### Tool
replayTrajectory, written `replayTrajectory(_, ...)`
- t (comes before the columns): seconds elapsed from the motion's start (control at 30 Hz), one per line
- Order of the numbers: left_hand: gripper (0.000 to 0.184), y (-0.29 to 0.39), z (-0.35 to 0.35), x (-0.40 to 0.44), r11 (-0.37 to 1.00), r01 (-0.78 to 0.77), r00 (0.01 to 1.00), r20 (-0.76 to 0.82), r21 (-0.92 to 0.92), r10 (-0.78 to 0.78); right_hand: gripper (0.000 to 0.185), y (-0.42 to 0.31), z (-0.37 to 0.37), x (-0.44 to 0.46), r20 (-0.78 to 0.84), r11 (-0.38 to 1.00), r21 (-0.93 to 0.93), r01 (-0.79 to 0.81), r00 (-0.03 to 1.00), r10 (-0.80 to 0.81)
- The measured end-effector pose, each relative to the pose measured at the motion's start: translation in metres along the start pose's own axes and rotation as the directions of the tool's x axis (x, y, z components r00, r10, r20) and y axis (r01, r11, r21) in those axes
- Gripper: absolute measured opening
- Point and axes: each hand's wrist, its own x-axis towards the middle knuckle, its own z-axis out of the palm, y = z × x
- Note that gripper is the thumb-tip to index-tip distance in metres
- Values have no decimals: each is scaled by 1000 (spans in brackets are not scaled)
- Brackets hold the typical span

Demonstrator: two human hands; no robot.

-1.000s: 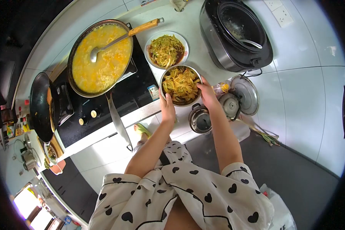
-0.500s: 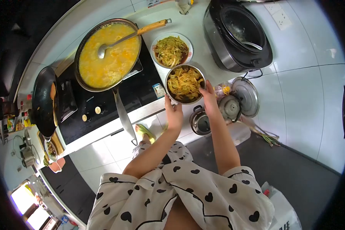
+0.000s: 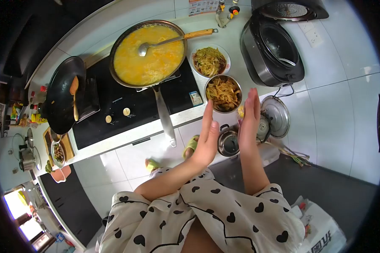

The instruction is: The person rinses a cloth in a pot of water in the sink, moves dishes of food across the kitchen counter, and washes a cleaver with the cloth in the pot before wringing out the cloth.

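Okay | my left hand (image 3: 205, 148) and right hand (image 3: 249, 126) open, empty, near bowl (image 3: 241, 95) | any lift needs closing in

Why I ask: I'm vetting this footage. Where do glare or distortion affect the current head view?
Head view: fisheye distortion bends lines in the wall tiles; corners fall to black; the window at lower left is blown out; left hand and right hand are clearly outlined.

The only view looks steeply down from the wearer's head, edges bowed (a wide lens). The shirt (image 3: 240, 206) fills six o'clock, close; the cooktop (image 3: 143, 105) lies farther, toward ten o'clock.
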Motion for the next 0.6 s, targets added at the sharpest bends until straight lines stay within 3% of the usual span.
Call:
replayTrajectory(0.03, 66, 7, -8, -4, 1000, -17, 1000, -9, -22, 17, 52, -15, 11, -14, 56, 954, 271, -129, 991, 119)
replayTrajectory(0.1, 69, 21, -43, -22, 999, -14, 1000, -27, -42, 13, 51, -1, 38, -47, 121, 961, 258, -102, 990, 73)
replayTrajectory(0.13, 69, 28, -51, -27, 997, -37, 999, -40, -60, 35, 51, 16, 50, -59, 140, 997, -15, 79, 987, -76)
replayTrajectory(0.27, 69, 44, -114, -71, 990, -97, 992, -89, -100, 89, 51, 55, 99, -122, 279, 896, -318, 310, 934, -224)
replayTrajectory(0.6, 72, 76, -292, -224, 985, -149, 947, -298, -84, 118, 54, 165, 235, -281, 586, 915, -317, 249, 810, -17)
